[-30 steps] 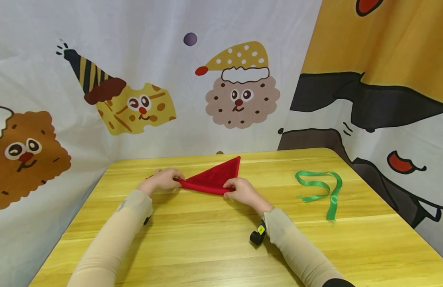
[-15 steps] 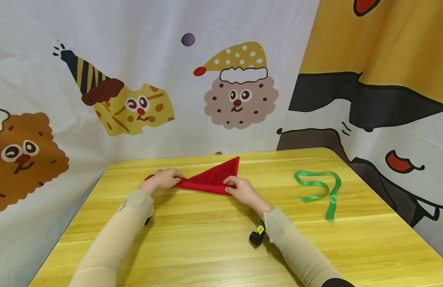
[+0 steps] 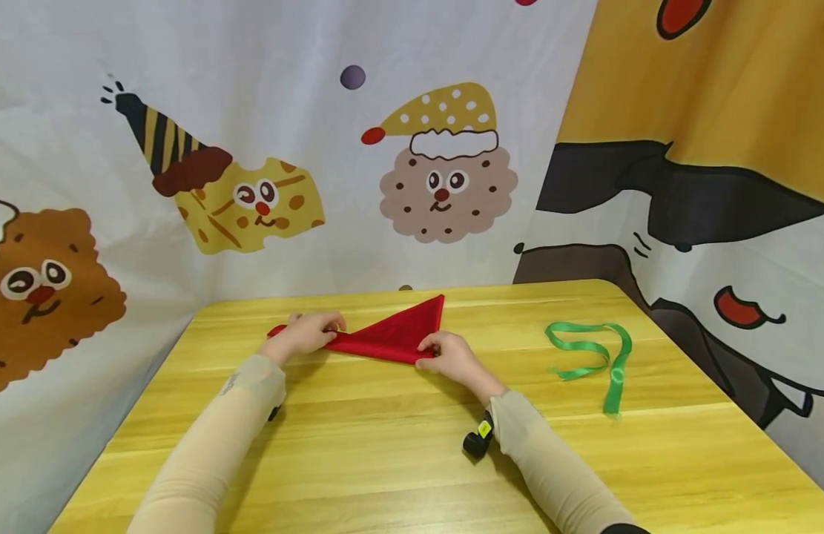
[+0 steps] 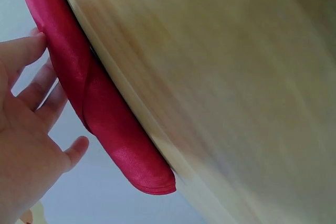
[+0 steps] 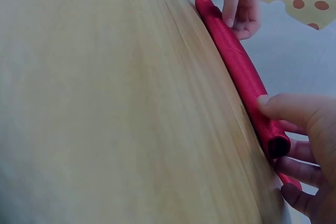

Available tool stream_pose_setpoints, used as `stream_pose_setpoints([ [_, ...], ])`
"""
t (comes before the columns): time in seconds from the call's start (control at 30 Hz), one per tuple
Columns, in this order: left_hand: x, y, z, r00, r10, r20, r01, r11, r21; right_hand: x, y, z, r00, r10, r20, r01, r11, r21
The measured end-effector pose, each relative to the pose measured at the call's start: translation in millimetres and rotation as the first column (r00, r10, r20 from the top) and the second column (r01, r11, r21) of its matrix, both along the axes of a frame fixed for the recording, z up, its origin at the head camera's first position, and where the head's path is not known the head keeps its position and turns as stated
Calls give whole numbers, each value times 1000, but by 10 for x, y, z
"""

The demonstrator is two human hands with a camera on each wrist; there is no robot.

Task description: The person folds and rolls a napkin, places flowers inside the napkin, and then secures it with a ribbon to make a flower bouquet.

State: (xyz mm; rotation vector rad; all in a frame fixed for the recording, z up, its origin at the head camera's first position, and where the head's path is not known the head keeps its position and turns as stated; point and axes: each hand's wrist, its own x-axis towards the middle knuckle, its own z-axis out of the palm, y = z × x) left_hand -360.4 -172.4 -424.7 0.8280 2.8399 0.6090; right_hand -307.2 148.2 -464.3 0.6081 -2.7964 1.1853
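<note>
A red satiny cloth [image 3: 401, 330] lies near the far edge of the table, its near side rolled into a tube and a pointed corner spread out behind. My left hand [image 3: 305, 332] holds the roll toward its left end; the rounded tip shows beyond the wrist. In the left wrist view, the thumb and fingertips are against the red roll [image 4: 115, 124], which has a spiral overlap. Farther right, my right hand [image 3: 452, 356] pinches the roll near its hollow end. The right wrist view has its thumb [image 5: 278, 106] on the tube, other fingers behind and under it.
A green ribbon [image 3: 618, 374] lies in a loose curve on the right side of the wooden table [image 3: 358, 445]. Behind the table hangs a white curtain [image 3: 278, 59] printed with cartoon figures.
The cloth's near edge has been rolled slightly, and its rounded left end now shows past my left hand. Both hands stay in nearly the same place, with small finger movements. The ribbon has not moved.
</note>
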Motion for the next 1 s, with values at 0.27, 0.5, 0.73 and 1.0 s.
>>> stream_pose_setpoints([
  [0.27, 15, 72, 30, 997, -70, -41, 69, 997, -26, -7, 27, 27, 999, 36, -27, -34, 997, 71],
  [0.5, 74, 114, 54, 998, -59, -26, 57, 997, -59, -20, 31, -4, 998, 56, -18, -54, 995, 87],
  [0.73, 100, 133, 53, 999, -47, -4, 46, 997, -57, -22, 21, -4, 999, 40, -27, -37, 993, 111],
  [1.0, 76, 156, 44, 999, -45, -14, 44, 996, -72, -2, 22, 18, 999, 3, -42, 3, 990, 138],
])
